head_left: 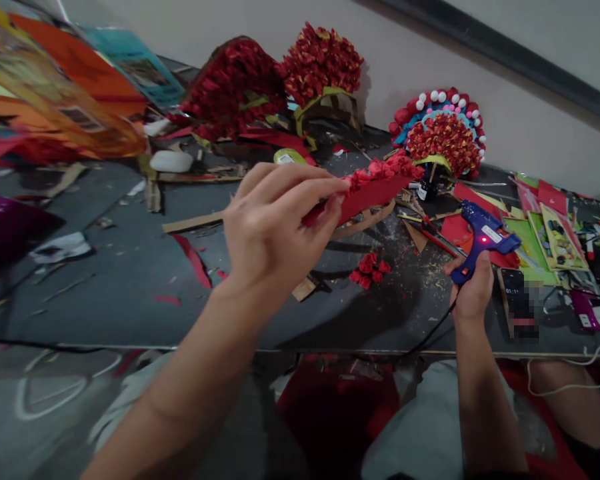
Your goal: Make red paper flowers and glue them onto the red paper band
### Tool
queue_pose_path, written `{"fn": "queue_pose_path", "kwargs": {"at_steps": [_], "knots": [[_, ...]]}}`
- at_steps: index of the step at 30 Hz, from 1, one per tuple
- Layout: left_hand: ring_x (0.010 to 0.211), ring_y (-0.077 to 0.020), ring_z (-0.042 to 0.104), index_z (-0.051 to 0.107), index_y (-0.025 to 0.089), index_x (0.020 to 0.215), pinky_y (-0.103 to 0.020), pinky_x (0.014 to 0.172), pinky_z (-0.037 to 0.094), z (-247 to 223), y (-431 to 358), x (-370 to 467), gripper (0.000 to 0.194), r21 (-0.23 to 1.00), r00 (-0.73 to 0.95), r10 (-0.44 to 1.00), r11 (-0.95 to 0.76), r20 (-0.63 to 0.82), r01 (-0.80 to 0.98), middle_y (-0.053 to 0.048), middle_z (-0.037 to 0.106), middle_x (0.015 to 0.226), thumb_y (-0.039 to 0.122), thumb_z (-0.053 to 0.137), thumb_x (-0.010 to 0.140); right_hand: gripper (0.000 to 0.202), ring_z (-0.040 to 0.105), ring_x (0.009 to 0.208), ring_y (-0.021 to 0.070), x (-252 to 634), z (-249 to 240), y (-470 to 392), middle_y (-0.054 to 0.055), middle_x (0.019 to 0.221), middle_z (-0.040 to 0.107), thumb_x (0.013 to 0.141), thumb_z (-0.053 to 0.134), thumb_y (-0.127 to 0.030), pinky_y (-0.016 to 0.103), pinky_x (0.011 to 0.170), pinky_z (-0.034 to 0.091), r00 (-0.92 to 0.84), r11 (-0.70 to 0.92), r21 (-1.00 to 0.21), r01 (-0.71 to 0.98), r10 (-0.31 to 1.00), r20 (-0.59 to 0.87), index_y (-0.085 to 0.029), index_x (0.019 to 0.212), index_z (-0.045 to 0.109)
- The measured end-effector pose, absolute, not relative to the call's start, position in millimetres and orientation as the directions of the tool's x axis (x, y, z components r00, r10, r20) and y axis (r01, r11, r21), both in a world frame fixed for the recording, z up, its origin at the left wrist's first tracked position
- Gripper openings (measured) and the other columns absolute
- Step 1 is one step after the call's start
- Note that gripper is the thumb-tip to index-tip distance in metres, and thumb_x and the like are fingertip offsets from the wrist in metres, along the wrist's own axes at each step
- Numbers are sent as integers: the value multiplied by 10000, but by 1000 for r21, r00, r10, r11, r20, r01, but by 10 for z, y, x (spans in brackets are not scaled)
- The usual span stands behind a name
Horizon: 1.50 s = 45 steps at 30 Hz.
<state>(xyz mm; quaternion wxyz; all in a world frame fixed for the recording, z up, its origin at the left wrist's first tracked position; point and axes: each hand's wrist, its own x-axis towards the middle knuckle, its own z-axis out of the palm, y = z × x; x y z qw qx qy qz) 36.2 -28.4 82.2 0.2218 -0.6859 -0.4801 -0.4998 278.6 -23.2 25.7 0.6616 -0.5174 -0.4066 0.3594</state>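
My left hand [280,213] pinches the near end of a red strip [375,197], held up over the table. Small red paper flowers [380,168] run along the strip's top edge. My right hand [474,290] is wrapped round the handle of a blue glue gun [483,237], whose red light is lit; its nozzle tip is hard to make out. A black cord hangs from the handle. On the table between my hands lies a small cluster of red paper flowers [370,269], touched by neither hand.
Behind stand red flower-covered headpieces [323,63] and a fan-shaped one with white and blue balls [440,130]. Cardboard strips [193,221] and paper scraps litter the dark table [130,287]. A phone [517,303] lies right of the glue gun. Someone's bare leg [575,400] shows at right.
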Motion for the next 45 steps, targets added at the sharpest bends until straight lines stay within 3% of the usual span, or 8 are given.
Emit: {"fn": "queue_pose_path", "kwargs": {"at_steps": [4,9,17,22,26,33,39,45], "knots": [[827,-182,603,648,252,918,-351,751,484,775,-269,335,196,131,56,403,-423,914,897,-26,657,963,132,597,771,399,499,403,110,2958,216,-72,-68,446,526,765,522,-591,249,451,409,534,134,-990,-53,841,85,-204,670,528],[905,-224,578,626,256,1025,-350,713,512,698,-257,333,329,167,46,401,-481,915,860,-86,573,1121,158,650,712,350,513,375,103,3073,174,105,-90,449,524,763,540,-546,218,387,389,594,36,-971,-237,796,-115,-197,784,534],[923,-223,594,519,282,1183,-338,705,537,591,-224,316,458,195,45,476,-443,878,875,-99,534,1190,175,643,755,93,464,382,35,3087,185,164,-18,649,680,840,429,-233,155,435,423,478,-35,-834,-551,806,-349,-176,871,497],[937,-184,601,500,246,1169,-304,711,554,588,-241,300,349,169,70,523,-396,850,903,-73,547,1153,204,579,832,80,471,405,41,3100,197,153,-10,670,678,832,476,-262,153,423,422,467,-24,-842,-539,823,-322,-184,822,493],[913,-138,599,502,214,1177,-268,754,553,612,-260,297,311,204,83,565,-426,821,882,-50,571,1058,194,550,870,131,455,393,46,3080,221,145,-6,660,671,875,404,-227,161,417,429,459,-45,-824,-564,813,-359,-170,832,514],[831,-140,571,554,191,1134,-319,740,559,594,-230,261,285,221,69,531,-462,845,859,-82,527,1059,180,585,851,181,463,415,55,3071,232,139,10,653,668,889,374,-226,158,421,434,460,-35,-821,-570,815,-354,-152,839,532],[911,-163,564,560,190,1123,-351,772,564,583,-224,254,251,219,81,549,-458,832,862,-75,479,1064,166,515,878,173,460,424,50,3104,186,147,15,687,673,878,391,-236,151,428,424,448,-21,-826,-564,832,-327,-154,886,544],[938,-175,548,551,160,1131,-360,799,548,598,-202,244,274,232,64,519,-485,852,843,-84,455,1056,176,577,858,184,458,421,47,3108,189,149,3,673,663,873,410,-264,150,433,431,461,-18,-832,-555,826,-325,-158,884,560]]}}
